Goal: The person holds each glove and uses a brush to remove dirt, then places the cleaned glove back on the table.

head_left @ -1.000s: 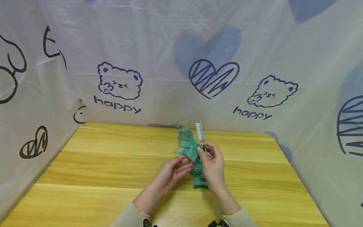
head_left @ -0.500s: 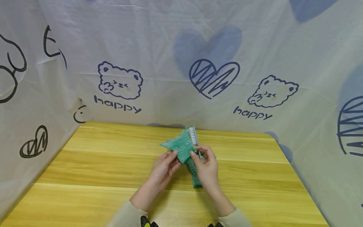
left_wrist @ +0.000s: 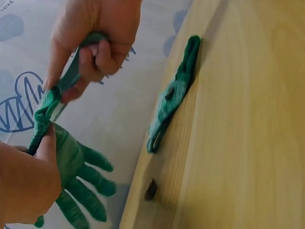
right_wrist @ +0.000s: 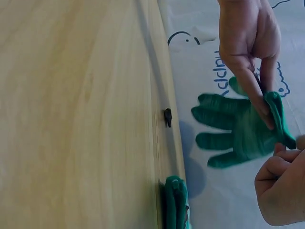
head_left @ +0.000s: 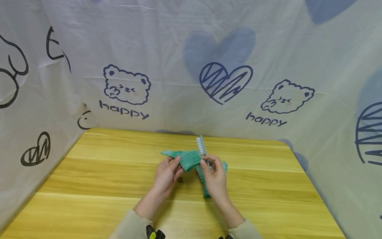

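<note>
A green knit glove [head_left: 191, 158] hangs between both hands above the table, its fingers spread in the right wrist view. My left hand [head_left: 165, 175] pinches it near the cuff, thumb on top. The right hand [head_left: 216, 174] pinches the cuff's other edge with thumb and finger. That same hand also holds a brush [head_left: 201, 146] with white bristles pointing left and a blue-grey handle [left_wrist: 71, 74] partly covered by its fingers. A second green glove [left_wrist: 174, 93] lies on the table below, with a dark spot on it; the right hand partly hides it in the head view.
A small dark clump [left_wrist: 150, 190] lies on the wood-grain table [head_left: 104, 172], left of the lying glove. Behind the table's far edge hangs a pale printed cloth [head_left: 173, 99], which also runs along both sides.
Both hands have shifted slightly left with the held glove and brush. The glove has turned and tipped, its fingers now facing away. A dark clump now shows on the table beneath.
</note>
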`<action>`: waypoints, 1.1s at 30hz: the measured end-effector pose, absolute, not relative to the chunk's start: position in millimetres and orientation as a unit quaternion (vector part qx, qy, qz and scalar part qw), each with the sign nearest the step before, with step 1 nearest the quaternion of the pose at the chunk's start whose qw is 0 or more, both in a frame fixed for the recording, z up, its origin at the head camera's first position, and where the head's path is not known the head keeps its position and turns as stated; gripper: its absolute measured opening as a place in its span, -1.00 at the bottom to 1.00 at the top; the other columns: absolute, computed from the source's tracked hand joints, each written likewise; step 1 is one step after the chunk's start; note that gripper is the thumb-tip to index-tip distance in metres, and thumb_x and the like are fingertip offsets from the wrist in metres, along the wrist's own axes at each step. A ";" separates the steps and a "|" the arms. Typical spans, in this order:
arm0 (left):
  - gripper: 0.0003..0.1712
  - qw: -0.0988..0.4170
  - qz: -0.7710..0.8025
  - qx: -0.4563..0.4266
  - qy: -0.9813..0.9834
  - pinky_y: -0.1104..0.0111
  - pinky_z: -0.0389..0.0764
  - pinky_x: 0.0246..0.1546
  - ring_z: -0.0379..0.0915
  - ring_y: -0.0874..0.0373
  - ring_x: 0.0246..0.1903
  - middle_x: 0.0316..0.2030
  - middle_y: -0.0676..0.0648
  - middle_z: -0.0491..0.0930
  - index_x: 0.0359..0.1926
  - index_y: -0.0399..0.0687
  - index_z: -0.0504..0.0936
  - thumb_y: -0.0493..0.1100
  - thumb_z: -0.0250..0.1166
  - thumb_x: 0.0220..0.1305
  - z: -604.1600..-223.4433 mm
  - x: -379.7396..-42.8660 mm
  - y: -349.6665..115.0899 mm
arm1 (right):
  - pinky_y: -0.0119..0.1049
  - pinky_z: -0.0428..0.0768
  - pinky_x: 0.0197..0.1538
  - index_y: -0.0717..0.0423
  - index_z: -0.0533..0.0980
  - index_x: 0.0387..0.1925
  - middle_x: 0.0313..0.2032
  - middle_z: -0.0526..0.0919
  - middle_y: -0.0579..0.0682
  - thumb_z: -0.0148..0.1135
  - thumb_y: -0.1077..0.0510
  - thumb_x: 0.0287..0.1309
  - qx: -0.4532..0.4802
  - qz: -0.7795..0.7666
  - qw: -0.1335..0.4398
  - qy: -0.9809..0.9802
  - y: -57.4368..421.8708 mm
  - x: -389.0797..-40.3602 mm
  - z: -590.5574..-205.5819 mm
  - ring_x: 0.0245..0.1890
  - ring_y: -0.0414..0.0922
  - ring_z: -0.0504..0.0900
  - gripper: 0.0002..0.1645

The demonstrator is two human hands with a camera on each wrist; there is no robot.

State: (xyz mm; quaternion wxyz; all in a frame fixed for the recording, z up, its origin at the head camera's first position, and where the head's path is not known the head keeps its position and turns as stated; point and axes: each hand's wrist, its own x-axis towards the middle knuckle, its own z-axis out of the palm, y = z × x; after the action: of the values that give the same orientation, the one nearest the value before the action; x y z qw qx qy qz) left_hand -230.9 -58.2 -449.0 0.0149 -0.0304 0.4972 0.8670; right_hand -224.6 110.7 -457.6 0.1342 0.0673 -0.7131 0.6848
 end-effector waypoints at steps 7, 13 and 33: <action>-0.65 -0.021 0.863 -0.042 0.503 0.39 0.71 0.00 0.72 0.19 -0.09 0.05 -0.29 0.70 0.24 -0.50 0.37 -0.31 0.09 0.61 -445.1 -235.9 -73.7 | -0.49 0.34 -0.46 0.13 0.44 0.19 -0.15 0.70 0.20 0.03 0.20 0.61 0.080 0.668 0.156 -0.723 117.2 -226.2 -450.8 -0.52 -0.24 0.34 -0.75; -0.68 -0.017 0.862 -0.046 0.504 0.42 0.72 -0.06 0.73 0.20 -0.14 -0.15 -0.04 0.76 0.21 -0.42 0.47 -0.30 0.15 0.58 -440.2 -238.8 -85.0 | -0.46 0.30 -0.47 0.12 0.34 0.34 -0.13 0.72 0.17 0.00 0.20 0.63 0.119 0.648 0.166 -0.733 121.4 -223.3 -442.7 -0.56 -0.25 0.29 -0.63; -0.84 0.032 0.844 -0.041 0.534 0.44 0.73 -0.16 0.70 0.22 -0.23 -0.24 -0.01 0.73 -0.16 -0.21 0.69 -0.25 0.20 0.56 -439.4 -238.5 -86.6 | -0.28 0.69 -0.27 0.15 0.61 0.24 -0.05 0.74 0.10 0.35 0.29 0.36 0.301 0.397 0.286 -0.818 116.2 -217.1 -443.5 -0.23 -0.09 0.69 -0.56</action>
State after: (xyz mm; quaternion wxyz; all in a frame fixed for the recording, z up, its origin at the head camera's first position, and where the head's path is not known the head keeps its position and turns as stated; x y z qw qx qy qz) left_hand -238.5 -86.6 -439.4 0.0323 -0.0409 0.5344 0.8436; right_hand -217.1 116.2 -443.5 0.2863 0.3010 -0.8184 0.3969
